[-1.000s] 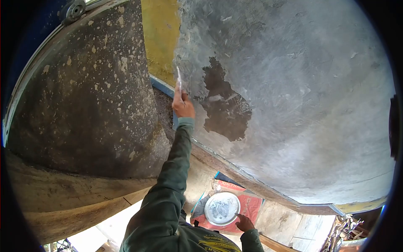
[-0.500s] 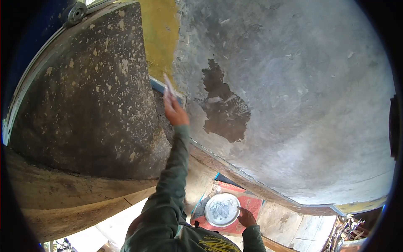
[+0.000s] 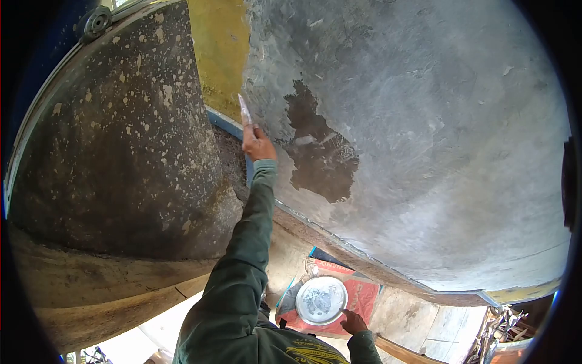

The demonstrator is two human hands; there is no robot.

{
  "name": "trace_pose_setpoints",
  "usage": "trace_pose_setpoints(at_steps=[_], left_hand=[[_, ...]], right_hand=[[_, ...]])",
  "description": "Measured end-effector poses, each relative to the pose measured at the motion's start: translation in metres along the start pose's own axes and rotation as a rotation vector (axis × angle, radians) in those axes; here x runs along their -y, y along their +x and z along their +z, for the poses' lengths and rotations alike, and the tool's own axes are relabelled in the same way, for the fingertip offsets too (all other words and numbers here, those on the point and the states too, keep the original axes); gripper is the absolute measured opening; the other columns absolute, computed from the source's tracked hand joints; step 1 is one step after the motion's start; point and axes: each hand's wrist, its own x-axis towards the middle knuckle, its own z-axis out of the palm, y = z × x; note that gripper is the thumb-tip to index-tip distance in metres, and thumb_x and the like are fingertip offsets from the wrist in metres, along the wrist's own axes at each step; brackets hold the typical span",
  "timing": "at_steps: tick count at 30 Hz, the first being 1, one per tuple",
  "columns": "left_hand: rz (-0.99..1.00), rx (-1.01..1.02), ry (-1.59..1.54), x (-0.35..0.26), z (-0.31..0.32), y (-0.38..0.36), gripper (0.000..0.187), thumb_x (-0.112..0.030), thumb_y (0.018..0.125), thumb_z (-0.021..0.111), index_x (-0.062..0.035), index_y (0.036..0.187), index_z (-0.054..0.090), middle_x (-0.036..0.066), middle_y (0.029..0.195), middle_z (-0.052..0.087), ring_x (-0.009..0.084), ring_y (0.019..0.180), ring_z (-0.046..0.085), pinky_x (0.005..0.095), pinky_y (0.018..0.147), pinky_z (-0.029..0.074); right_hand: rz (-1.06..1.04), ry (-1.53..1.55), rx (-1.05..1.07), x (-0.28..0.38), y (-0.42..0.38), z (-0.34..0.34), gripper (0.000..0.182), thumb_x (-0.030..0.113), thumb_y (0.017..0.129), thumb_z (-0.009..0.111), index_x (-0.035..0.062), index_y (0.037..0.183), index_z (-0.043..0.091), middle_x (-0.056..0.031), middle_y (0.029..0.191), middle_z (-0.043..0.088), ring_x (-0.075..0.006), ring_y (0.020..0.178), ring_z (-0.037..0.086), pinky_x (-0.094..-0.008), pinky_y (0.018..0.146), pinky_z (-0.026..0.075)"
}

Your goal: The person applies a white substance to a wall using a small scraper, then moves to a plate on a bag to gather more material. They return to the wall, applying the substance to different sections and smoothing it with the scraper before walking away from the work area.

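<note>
My left hand (image 3: 259, 144) is raised in front of the wall at the end of a green sleeve. It is closed on a thin, whitish-smeared putty blade (image 3: 245, 110), seen nearly edge-on and pointing up beside the border between yellow paint and grey plaster. Low in the view, my right hand (image 3: 353, 322) has its fingers partly spread, fingertips right at the rim of a round metal plate (image 3: 321, 323). Grey-white paste (image 3: 320, 299) is smeared inside the plate.
Grey plaster (image 3: 424, 151) surrounds a dark bare patch (image 3: 321, 161) on the wall. To the left stands a dark speckled panel (image 3: 115, 158). A red sack (image 3: 362, 297) lies under the plate; dry sticks (image 3: 506, 327) sit at lower right.
My left hand has shifted slightly right, and the blade, blurred before, now shows more sharply. My right hand has slid down along the plate's rim. The view has shifted a little.
</note>
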Motion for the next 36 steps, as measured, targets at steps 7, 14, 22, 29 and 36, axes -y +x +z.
trace_pose_setpoints(at_steps=[7, 14, 22, 29, 36], left_hand=[[0.054, 0.163, 0.100, -0.026, 0.001, -0.068, 0.047, 0.000, 0.092, 0.059, 0.0021, 0.138, 0.054, 0.026, 0.135, 0.058, 0.0418, 0.121, 0.059, 0.0441, 0.103, 0.046], [-0.277, 0.205, -0.234, -0.042, -0.049, -0.065, 0.043, -0.012, 0.102, 0.049, 0.0066, 0.141, 0.046, 0.023, 0.138, 0.057, 0.0347, 0.127, 0.057, 0.0390, 0.103, 0.047], [-0.180, 0.069, 0.115, -0.018, -0.029, 0.027, 0.034, -0.006, 0.098, 0.052, 0.0053, 0.130, 0.058, 0.030, 0.112, 0.067, 0.0437, 0.100, 0.067, 0.0447, 0.085, 0.053], [0.042, 0.241, -0.164, -0.078, -0.038, -0.050, 0.042, 0.001, 0.095, 0.053, 0.0044, 0.137, 0.053, 0.029, 0.127, 0.061, 0.0376, 0.114, 0.064, 0.0413, 0.094, 0.052], [0.121, 0.091, -0.220, -0.087, -0.038, 0.022, 0.040, -0.006, 0.103, 0.043, 0.0094, 0.140, 0.048, 0.027, 0.137, 0.056, 0.0379, 0.126, 0.057, 0.0385, 0.103, 0.048]], right_hand=[[-0.078, -0.036, 0.038, 0.018, 0.019, -0.010, 0.058, 0.019, 0.078, 0.067, 0.0104, 0.135, 0.059, -0.0223, 0.127, 0.064, -0.0370, 0.119, 0.061, -0.0451, 0.103, 0.048], [-0.243, -0.055, -0.068, 0.058, 0.050, -0.042, 0.058, 0.017, 0.078, 0.066, 0.0093, 0.135, 0.058, -0.0218, 0.127, 0.064, -0.0385, 0.117, 0.061, -0.0458, 0.101, 0.049], [-0.205, -0.021, -0.060, 0.041, 0.039, -0.012, 0.059, 0.019, 0.076, 0.068, 0.0111, 0.134, 0.059, -0.0195, 0.127, 0.065, -0.0380, 0.118, 0.061, -0.0470, 0.102, 0.048], [-0.088, -0.043, 0.072, 0.026, 0.024, 0.017, 0.059, 0.021, 0.077, 0.068, 0.0134, 0.135, 0.059, -0.0202, 0.126, 0.065, -0.0375, 0.116, 0.061, -0.0473, 0.101, 0.049], [-0.122, 0.056, -0.095, 0.032, 0.026, -0.003, 0.058, 0.016, 0.077, 0.067, 0.0133, 0.134, 0.060, -0.0208, 0.124, 0.065, -0.0378, 0.117, 0.061, -0.0469, 0.100, 0.050]])
